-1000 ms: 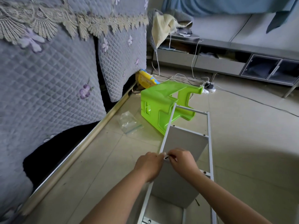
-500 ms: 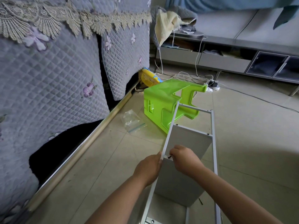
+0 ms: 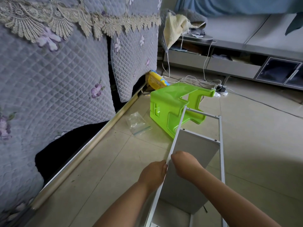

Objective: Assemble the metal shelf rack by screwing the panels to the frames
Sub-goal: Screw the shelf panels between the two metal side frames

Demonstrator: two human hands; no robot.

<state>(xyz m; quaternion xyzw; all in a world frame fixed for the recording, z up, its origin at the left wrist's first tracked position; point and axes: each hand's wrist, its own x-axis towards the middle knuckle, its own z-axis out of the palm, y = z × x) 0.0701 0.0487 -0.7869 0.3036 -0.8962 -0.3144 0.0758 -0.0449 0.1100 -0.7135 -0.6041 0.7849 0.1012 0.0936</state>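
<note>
While the white frame (image 3: 177, 130) lies flat on the tiled floor (image 3: 254, 136) with a grey panel (image 3: 193, 161) standing inside it, both hands meet at its left rail: left hand (image 3: 153, 173) curled against the rail, right hand (image 3: 184, 163) bunched at the panel's corner (what it pinches, I cannot tell). A green stool (image 3: 170, 104) lies tipped beyond, a clear bag (image 3: 138, 123) beside it.

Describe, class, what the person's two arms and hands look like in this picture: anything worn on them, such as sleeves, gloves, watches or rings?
Both forearms are bare up to the picture's lower edge; no sleeves show. The left hand and right hand wear no gloves, and no watch or bracelet shows at either wrist. Only the backs of the hands show; no rings can be seen.
</note>
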